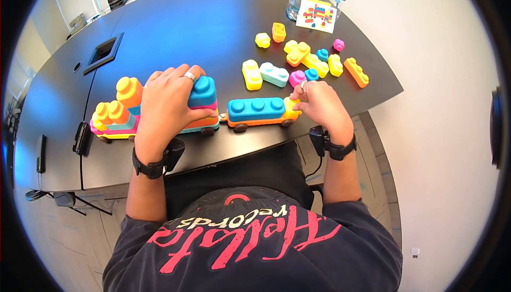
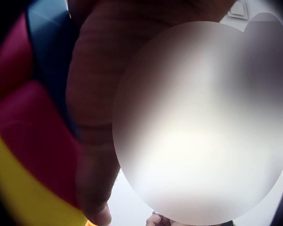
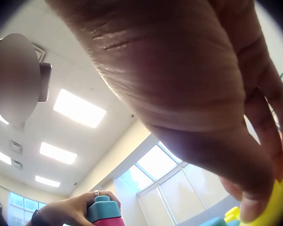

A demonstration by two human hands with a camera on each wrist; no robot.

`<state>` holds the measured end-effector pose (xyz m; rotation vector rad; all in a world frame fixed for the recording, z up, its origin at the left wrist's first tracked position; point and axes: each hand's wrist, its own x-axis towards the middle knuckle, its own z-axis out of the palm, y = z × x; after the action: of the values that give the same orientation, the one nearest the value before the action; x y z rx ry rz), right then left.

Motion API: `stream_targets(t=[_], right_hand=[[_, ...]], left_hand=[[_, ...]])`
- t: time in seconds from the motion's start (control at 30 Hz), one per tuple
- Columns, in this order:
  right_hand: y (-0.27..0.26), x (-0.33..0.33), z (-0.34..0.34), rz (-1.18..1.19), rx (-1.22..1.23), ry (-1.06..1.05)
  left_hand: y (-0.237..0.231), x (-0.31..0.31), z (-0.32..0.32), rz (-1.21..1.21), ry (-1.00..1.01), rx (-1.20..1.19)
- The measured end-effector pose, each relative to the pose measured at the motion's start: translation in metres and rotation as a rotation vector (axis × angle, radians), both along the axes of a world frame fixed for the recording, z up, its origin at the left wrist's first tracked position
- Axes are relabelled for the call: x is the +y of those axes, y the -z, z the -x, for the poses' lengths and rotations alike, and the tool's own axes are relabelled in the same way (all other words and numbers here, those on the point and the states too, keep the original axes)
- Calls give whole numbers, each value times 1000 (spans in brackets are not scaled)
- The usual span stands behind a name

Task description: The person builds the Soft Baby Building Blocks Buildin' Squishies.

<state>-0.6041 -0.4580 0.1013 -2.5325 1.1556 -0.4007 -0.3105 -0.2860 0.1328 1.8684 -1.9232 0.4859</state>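
My left hand (image 1: 167,100) grips the stacked blocks of the front section of a toy block train, its thumb along the near side. A blue block (image 1: 203,92) tops that stack, with pink and orange layers below. Linked to its right is a wagon with an orange wheeled base (image 1: 261,122) and a long blue block (image 1: 255,109) on it. At the wagon's right end my right hand (image 1: 323,107) pinches a yellow block (image 1: 290,108) between thumb and fingers. Orange-topped blocks (image 1: 128,91) rise left of my left hand, which hides the train's middle.
Loose blocks lie beyond the wagon, among them a yellow block (image 1: 252,75), a light blue block (image 1: 274,74) and an orange block (image 1: 356,72). A clear bag (image 1: 294,10) with a picture card (image 1: 317,15) stands at the far right. The table's near edge runs close to the train.
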Motion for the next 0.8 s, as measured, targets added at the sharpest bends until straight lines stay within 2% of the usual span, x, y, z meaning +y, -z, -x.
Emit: stream_targets(t=[0.13,0.23,0.27,0.33,0.37,0.43,0.53,0.57,0.6,0.67,0.7,0.8], right_hand=[[-8,-19,4,-12,58,-144],[-27,-22,9,-76,-28,-255],[-33,-20,9,-203,-40,-84],[-45,-26,11,-314,-34,111],[-40,-33,16,-313,-34,111],[-28,-49,24,-99,106,298],[-29,-71,23,-55,221,267],[-19,-85,23,119,173,143],[-12,-104,17,116,173,143],[-5,-147,-1,397,73,-184],[6,-167,-6,399,70,-178],[26,-203,-22,475,346,-221]], left_hand=[[2,-1,-2,8,-14,-20],[4,0,-4,18,4,-30],[4,0,-4,19,-5,-27],[5,0,-4,16,-10,-38],[5,0,-4,17,-10,-37],[6,-1,-5,19,-18,-53],[5,0,-4,23,-9,-45],[5,0,-5,22,-12,-45],[5,0,-5,15,-18,-49],[5,0,-4,7,-16,-57],[5,0,-4,10,-21,-51],[7,0,-5,35,-19,-46]])
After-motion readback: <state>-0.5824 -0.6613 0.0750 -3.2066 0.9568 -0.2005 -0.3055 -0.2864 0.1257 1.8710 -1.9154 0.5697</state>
